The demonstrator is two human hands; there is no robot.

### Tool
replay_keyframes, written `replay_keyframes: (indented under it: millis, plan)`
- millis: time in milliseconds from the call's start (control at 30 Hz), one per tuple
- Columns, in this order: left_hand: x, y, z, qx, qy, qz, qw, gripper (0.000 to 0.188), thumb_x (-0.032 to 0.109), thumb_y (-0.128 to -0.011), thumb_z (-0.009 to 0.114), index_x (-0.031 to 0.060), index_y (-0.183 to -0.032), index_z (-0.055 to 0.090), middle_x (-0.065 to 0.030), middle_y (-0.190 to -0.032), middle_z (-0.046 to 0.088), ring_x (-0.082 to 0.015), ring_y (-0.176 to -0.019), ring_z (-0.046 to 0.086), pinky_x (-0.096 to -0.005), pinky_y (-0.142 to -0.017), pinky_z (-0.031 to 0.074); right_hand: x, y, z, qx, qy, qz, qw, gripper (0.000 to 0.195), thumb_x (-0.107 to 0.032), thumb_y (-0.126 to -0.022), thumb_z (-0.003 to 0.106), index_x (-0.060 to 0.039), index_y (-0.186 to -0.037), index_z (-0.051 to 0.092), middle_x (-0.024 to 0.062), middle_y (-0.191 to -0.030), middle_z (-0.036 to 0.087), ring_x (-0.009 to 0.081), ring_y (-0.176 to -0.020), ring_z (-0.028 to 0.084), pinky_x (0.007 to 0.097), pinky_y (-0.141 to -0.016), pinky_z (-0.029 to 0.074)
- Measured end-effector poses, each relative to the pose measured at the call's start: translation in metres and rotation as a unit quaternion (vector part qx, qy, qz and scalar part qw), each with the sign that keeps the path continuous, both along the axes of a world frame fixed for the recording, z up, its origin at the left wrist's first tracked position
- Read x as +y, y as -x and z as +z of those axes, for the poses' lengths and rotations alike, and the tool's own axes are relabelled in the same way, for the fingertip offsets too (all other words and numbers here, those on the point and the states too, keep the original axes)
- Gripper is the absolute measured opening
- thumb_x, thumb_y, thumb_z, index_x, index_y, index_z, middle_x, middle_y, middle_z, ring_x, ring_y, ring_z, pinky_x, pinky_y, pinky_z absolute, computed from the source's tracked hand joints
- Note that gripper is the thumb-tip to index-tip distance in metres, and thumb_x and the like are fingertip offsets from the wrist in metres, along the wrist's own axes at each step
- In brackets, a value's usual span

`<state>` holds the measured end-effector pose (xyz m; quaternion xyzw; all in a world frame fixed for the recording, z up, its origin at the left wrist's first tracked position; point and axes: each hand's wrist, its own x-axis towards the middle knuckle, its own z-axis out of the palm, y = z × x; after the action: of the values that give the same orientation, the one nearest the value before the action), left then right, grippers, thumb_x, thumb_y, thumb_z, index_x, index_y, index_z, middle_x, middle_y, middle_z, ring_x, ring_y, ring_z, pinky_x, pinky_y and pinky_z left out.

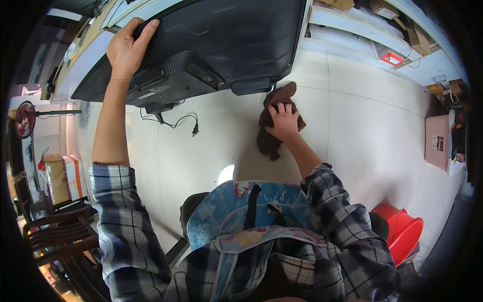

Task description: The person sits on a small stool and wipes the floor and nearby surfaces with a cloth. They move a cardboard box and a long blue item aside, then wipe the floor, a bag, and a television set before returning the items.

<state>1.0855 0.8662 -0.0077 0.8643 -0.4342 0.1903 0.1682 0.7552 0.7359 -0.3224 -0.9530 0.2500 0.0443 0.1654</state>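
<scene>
My left hand (130, 47) grips the edge of a black flat-screen television (234, 41), whose back faces me. The thumb lies on the back and the other fingers curl over the rim, partly hidden. Lower down, my right hand (283, 119) presses on a crumpled dark brown cloth (269, 141) on the pale tiled floor, close to the television's lower corner and one of its feet. The fingers are bent into the cloth. A black power cord with a plug (194, 130) trails on the floor beneath the television.
A red bucket (402, 234) stands at the lower right, near my knee. Farther right is a pink storage box (437, 141). White shelving (347, 22) holds boxes at the upper right. At the left are a fan (25, 119), cartons (58, 179) and a dark wooden chair (62, 234).
</scene>
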Motion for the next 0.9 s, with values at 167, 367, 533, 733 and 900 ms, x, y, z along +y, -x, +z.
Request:
replay_keyframes:
  millis: [167, 367, 533, 733, 900]
  plan:
    - [-0.005, -0.001, -0.001, -0.019, 0.001, 0.01, 1.0, 0.054, 0.069, -0.086, 0.059, 0.0164, -0.092, 0.071, -0.0053, -0.072, 0.068, -0.0268, -0.072, 0.067, -0.037, -0.066, 0.049, 0.016, 0.029, -0.024, -0.136, -0.054, 0.035, 0.989, 0.052, -0.02, -0.068, 0.078, -0.0163, -0.117, 0.061, 0.0097, -0.11, 0.055, 0.0344, -0.108, 0.053, 0.0466, -0.084, 0.051]
    - [0.0, -0.002, -0.001, -0.014, -0.014, 0.014, 1.0, 0.056, 0.069, -0.088, 0.056, 0.0163, -0.1, 0.072, -0.0063, -0.082, 0.07, -0.0252, -0.079, 0.069, -0.0332, -0.073, 0.049, 0.022, -0.042, 0.035, -0.333, -0.045, 0.077, 0.939, 0.046, -0.008, -0.074, 0.068, -0.0155, -0.119, 0.064, 0.0113, -0.095, 0.059, 0.0327, -0.094, 0.059, 0.0434, -0.077, 0.053]
    - [-0.007, -0.005, -0.007, -0.04, -0.004, 0.005, 0.999, 0.055, 0.069, -0.087, 0.056, 0.0181, -0.1, 0.072, -0.005, -0.079, 0.07, -0.025, -0.076, 0.069, -0.0344, -0.07, 0.05, 0.01, -0.103, 0.03, -0.308, 0.032, 0.109, 0.944, 0.046, -0.013, -0.074, 0.071, -0.0105, -0.119, 0.062, 0.0119, -0.1, 0.063, 0.0329, -0.093, 0.062, 0.0414, -0.079, 0.054]
    - [-0.001, -0.003, -0.005, -0.062, 0.002, 0.002, 0.998, 0.054, 0.068, -0.087, 0.057, 0.0167, -0.095, 0.072, -0.0058, -0.075, 0.07, -0.0254, -0.072, 0.069, -0.0358, -0.066, 0.051, 0.029, -0.044, 0.007, -0.195, -0.153, -0.015, 0.969, 0.043, -0.025, -0.077, 0.074, -0.0096, -0.113, 0.059, 0.0147, -0.096, 0.067, 0.0353, -0.09, 0.064, 0.0444, -0.08, 0.054]
    - [-0.01, 0.019, 0.008, -0.045, 0.04, 0.009, 0.998, 0.05, 0.052, -0.085, 0.066, 0.0028, -0.079, 0.064, -0.0218, -0.075, 0.064, -0.04, -0.077, 0.064, -0.0478, -0.069, 0.048, 0.028, -0.005, -0.002, -0.059, -0.093, -0.024, 0.994, 0.034, -0.025, -0.079, 0.072, -0.0095, -0.108, 0.064, 0.015, -0.095, 0.07, 0.0341, -0.086, 0.065, 0.0443, -0.073, 0.052]
